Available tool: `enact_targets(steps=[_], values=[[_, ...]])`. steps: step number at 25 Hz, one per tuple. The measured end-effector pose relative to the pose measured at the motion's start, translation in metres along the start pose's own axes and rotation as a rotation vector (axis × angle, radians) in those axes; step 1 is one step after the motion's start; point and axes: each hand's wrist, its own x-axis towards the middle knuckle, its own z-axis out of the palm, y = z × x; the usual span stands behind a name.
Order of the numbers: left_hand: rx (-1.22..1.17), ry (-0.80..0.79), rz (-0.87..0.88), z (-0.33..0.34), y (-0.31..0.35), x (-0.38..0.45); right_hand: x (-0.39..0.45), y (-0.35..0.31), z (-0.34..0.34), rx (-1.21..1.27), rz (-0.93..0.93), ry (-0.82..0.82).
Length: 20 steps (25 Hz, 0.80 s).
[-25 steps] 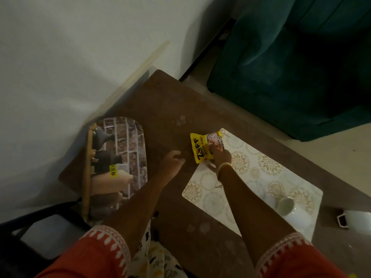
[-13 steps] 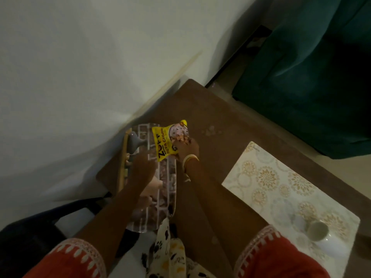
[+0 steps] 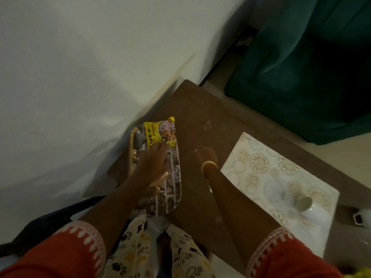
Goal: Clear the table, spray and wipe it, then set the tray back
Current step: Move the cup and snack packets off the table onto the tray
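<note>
A yellow snack packet (image 3: 160, 131) lies on the far end of the brick-patterned tray (image 3: 175, 177), which sits on the brown table (image 3: 202, 109) by the wall. My left hand (image 3: 153, 161) reaches over the tray and its fingertips rest on the packet's near edge. My right hand (image 3: 206, 155), with a bangle at the wrist, hovers over bare table just right of the tray and holds nothing. A grey bottle (image 3: 139, 139) and other bottles stand along the tray's left side, partly hidden by my left arm.
A patterned placemat (image 3: 267, 173) covers the table's right part, with a white cup (image 3: 304, 203) on its near end. Another white mug (image 3: 361, 217) sits past the mat. A teal sofa (image 3: 301, 73) stands beyond the table, and the white wall runs along the left.
My right hand carried the packet from the placemat to the tray, let it go and drew back to the right. My left hand moved up onto the packet.
</note>
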Motion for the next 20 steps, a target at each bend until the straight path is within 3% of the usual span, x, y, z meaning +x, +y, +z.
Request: enact_targets(steps=[5,10,12,16,20], values=[[0.074,-0.091,0.097,0.017,0.089,0.0,-0.032,0.095,-0.067,0.218,0.129,0.142],[0.037,-0.211,0.202,0.081,0.188,-0.021,-0.04,0.211,-0.126,0.289,0.196,0.244],[-0.008,-0.23,0.205,0.113,0.227,-0.028,-0.041,0.252,-0.149,0.221,0.163,0.314],[-0.087,-0.258,0.181,0.173,0.302,-0.039,-0.036,0.324,-0.192,-0.184,0.014,0.535],[-0.095,-0.287,0.154,0.217,0.327,-0.045,-0.003,0.369,-0.219,-0.269,0.1,0.274]])
